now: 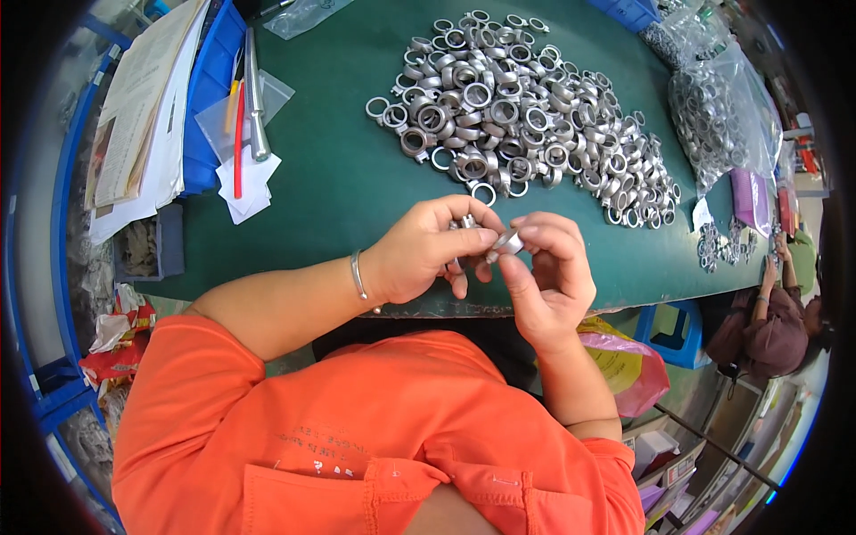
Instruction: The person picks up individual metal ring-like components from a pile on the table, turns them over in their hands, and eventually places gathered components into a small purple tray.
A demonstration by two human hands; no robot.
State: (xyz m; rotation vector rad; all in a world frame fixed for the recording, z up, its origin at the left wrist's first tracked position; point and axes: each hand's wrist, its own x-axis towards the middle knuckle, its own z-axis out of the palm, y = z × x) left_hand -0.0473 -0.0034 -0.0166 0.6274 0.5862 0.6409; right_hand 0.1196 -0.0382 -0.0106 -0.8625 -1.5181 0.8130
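Left hand (419, 254) closed around a small silver metal ring fitting (466, 221), only its top showing above the fingers (473, 239). Right hand (546, 267) pinching a second short silver metal ring (508, 241) between thumb and forefinger, just beside the left fingertips, the two parts near or touching; contact not resolvable. Both held above the near edge of the green-topped bench (339, 187). Judged rigid, light for one hand, smooth and likely slippery; best gripped across the outer rim, not the bore. Right-hand ring tilted, bore axis apparently pointing up-left toward the other part; no pronounced long axis. Beyond the fingertips, well apart: large heap of like silver rings (526, 116). Farther right: clear plastic bags of rings (718, 116).
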